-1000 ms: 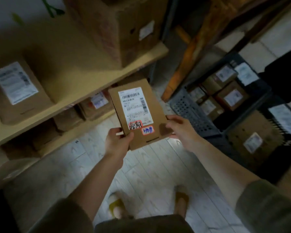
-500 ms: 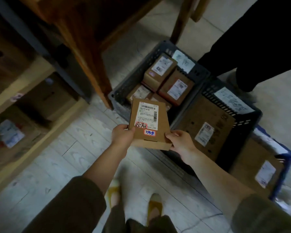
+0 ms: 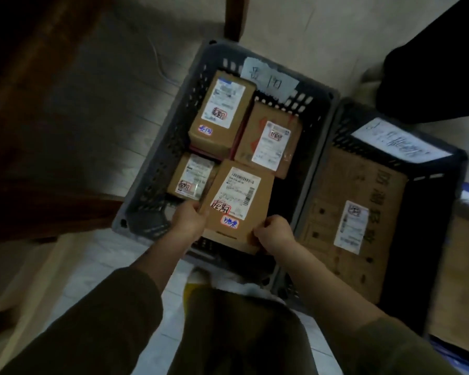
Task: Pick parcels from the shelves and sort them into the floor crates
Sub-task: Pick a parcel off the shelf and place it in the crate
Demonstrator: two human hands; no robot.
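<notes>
**Parcel held over the grey crate's near right corner**

At the left edge stands dark wooden furniture [image 3: 38, 131] on a pale plank floor [image 3: 98, 255]. The grey crate [image 3: 157, 169] holds three labelled boxes [image 3: 222, 112]. A paper tag [image 3: 268, 77] on its far rim bears handwriting too blurred to read.

Your left hand [image 3: 187, 220] grips the parcel [image 3: 238, 207] by its near left edge, and your right hand [image 3: 275, 234] pinches its near right corner. Its white label carries a barcode, a red-framed stamp and a sticker with blue handwriting.

Touching the grey crate on the right, the black crate [image 3: 428, 239] holds a big carton [image 3: 344, 212] with printed characters and a label. A handwritten tag [image 3: 398, 142] lies on its far rim.
</notes>
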